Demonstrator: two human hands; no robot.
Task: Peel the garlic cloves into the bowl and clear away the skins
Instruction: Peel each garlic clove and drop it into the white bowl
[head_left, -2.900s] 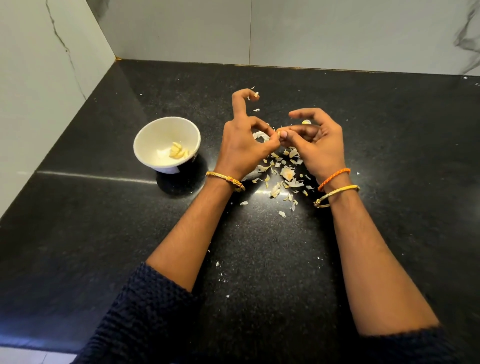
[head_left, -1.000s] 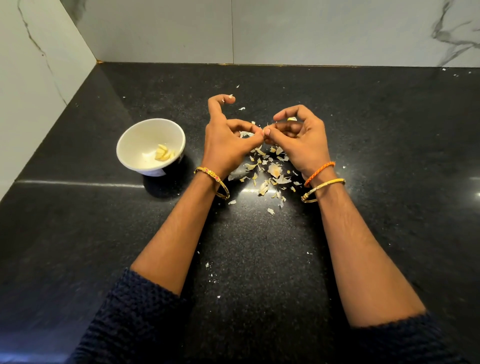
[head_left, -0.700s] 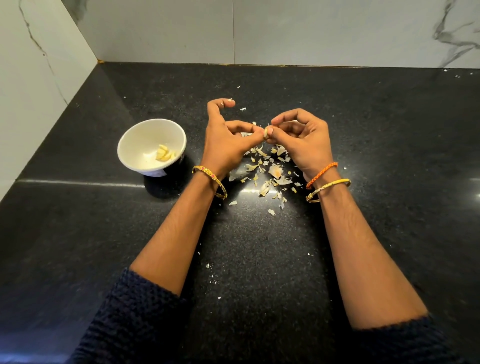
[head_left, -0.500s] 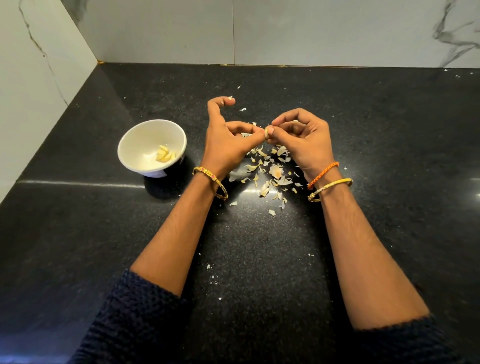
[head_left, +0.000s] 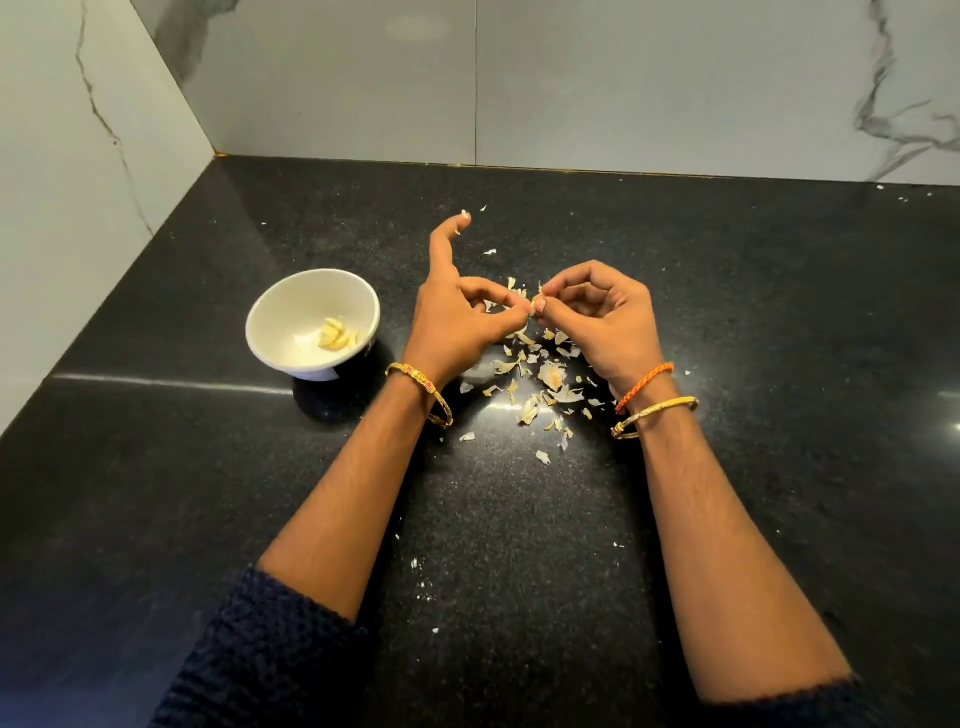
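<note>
A black speckled counter (head_left: 208, 493) runs into a corner of pale marbled wall. On it, just to the left of the left hand (head_left: 457, 322), stands a white bowl (head_left: 270, 332). Directly under and between the two hands, and spreading toward the wrists, lies a loose heap of garlic skins (head_left: 540, 384). A few stray flakes (head_left: 489, 252) lie beyond the left hand's raised finger, and tiny crumbs (head_left: 415, 564) are scattered between the forearms, nearer the person. More specks (head_left: 880, 187) sit far beyond the right hand (head_left: 608, 322), by the back wall.
</note>
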